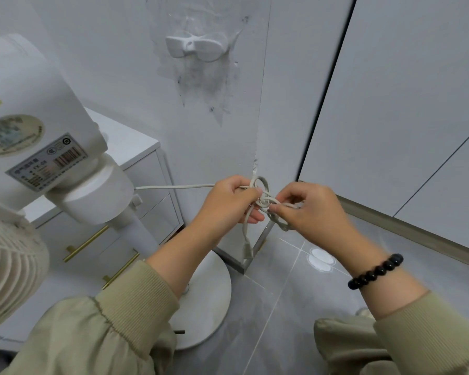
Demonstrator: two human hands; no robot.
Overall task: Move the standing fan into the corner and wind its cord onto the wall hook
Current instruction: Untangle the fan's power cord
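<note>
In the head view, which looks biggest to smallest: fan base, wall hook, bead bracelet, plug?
Fan base, largest.
Wall hook and bead bracelet look alike; the bracelet sits nearer the camera, so unranked.
Plug, smallest.

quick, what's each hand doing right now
Left hand: grips the coiled cord.
Right hand: pinches the same cord's loops.
</note>
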